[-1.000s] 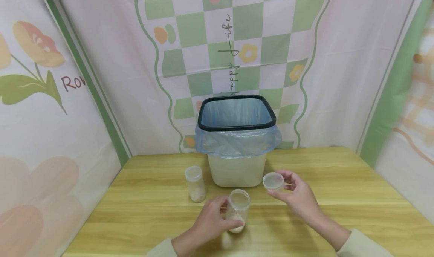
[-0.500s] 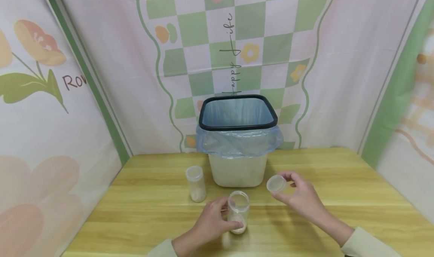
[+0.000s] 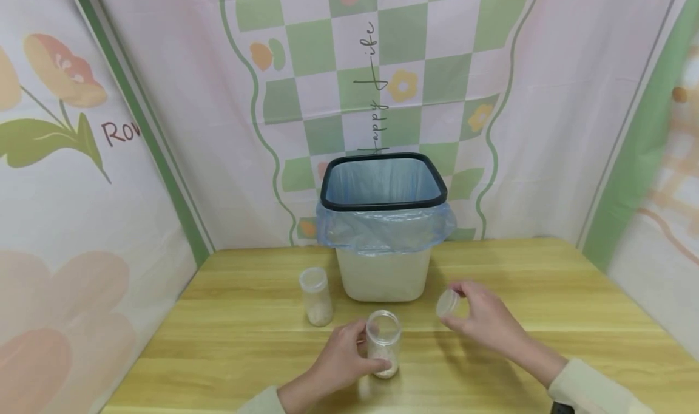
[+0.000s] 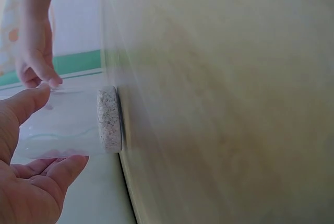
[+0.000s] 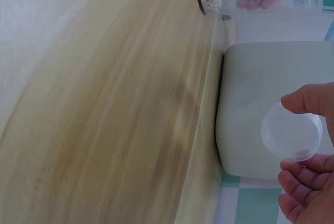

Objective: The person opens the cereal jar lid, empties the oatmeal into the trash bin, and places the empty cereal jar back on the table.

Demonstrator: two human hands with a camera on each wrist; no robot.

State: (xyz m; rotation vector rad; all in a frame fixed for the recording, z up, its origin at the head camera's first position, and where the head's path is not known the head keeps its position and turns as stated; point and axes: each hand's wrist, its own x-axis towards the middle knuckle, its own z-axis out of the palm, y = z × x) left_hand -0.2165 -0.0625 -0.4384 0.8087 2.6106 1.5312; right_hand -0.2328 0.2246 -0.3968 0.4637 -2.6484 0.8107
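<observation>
A clear jar (image 3: 384, 341) stands upright and uncovered on the table, a pale flaky layer at its bottom. My left hand (image 3: 345, 358) grips it from the left, thumb in front. In the left wrist view the flaky filling (image 4: 109, 119) sits against the jar's base. Off to the right, above the wood, my right hand (image 3: 488, 318) pinches a round clear lid (image 3: 447, 303) between thumb and fingers, tilted on edge. The right wrist view shows that lid (image 5: 291, 132) apart from the jar. Another clear jar (image 3: 316, 297) with pale filling stands upright to the left; its top appears covered.
Behind the jars is a pale bin (image 3: 384, 274) with a black rim and a blue bag folded over its edge. Patterned cloth (image 3: 306, 50) hangs at the back and both sides of the wooden table (image 3: 246, 341).
My right hand has shifted slightly right and down with the lid, turning it from nearly flat to a steep tilt. The left hand and its jar have hardly moved.
</observation>
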